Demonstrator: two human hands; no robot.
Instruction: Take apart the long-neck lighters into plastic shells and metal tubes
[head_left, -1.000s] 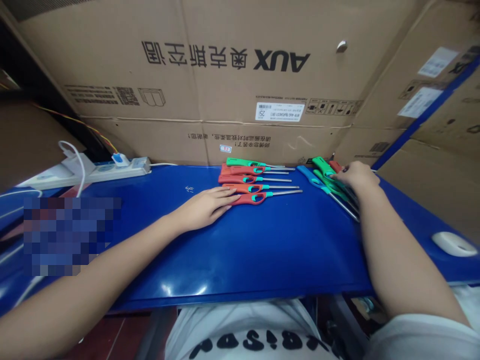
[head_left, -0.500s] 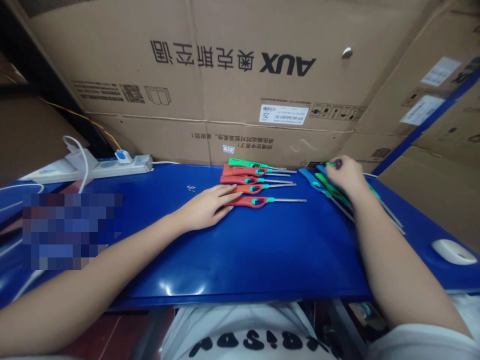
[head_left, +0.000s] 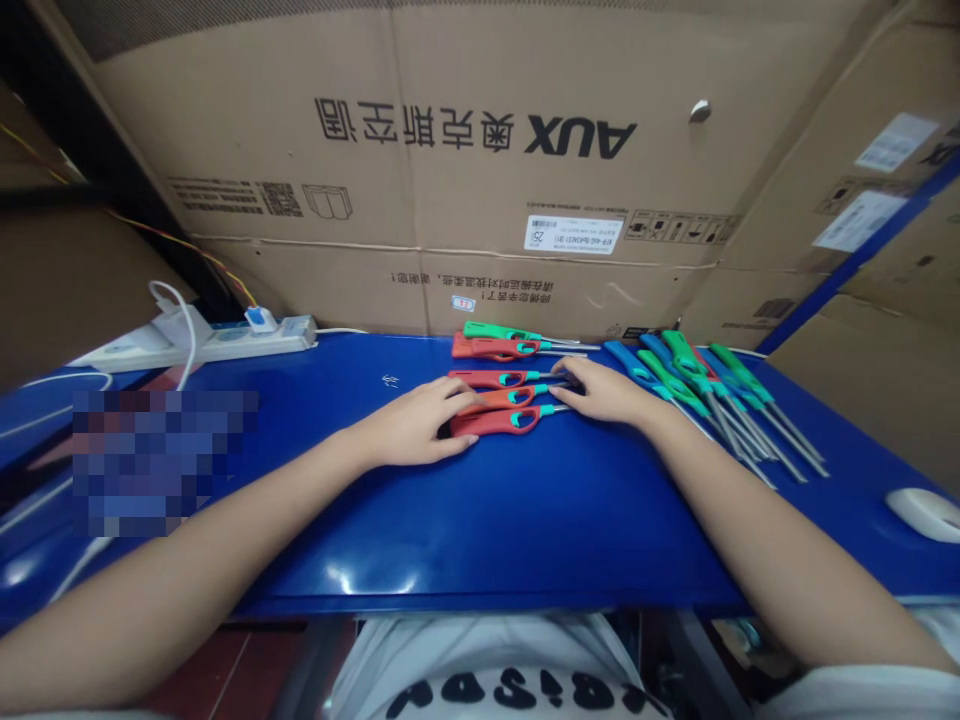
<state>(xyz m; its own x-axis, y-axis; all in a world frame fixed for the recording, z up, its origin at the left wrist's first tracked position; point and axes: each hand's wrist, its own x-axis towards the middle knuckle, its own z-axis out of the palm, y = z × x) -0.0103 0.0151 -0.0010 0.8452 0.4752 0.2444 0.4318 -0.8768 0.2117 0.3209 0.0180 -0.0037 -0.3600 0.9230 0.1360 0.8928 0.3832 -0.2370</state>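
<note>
Three red long-nosed gas lighters lie side by side on the blue tabletop, metal barrels pointing right. My left hand is closed about their handle ends, with the thumb along the nearest one. My right hand has its fingers curled round their metal barrels and covers the tips. What the dark patch under those fingers is, I cannot make out. Just behind lie a green lighter and more red lighters, close together. To the right of my right hand, a loose pile of green and blue lighters fans out, barrels towards me.
A large cardboard sheet stands along the back, with another cardboard panel at right. A white power strip with plugs and cables sits at back left. A white computer mouse rests at the right edge. A blurred-out patch is at left.
My right hand has come left from the pile to the barrels of the red lighters. The three nearest red lighters are now bunched closer together, apart from those behind.
</note>
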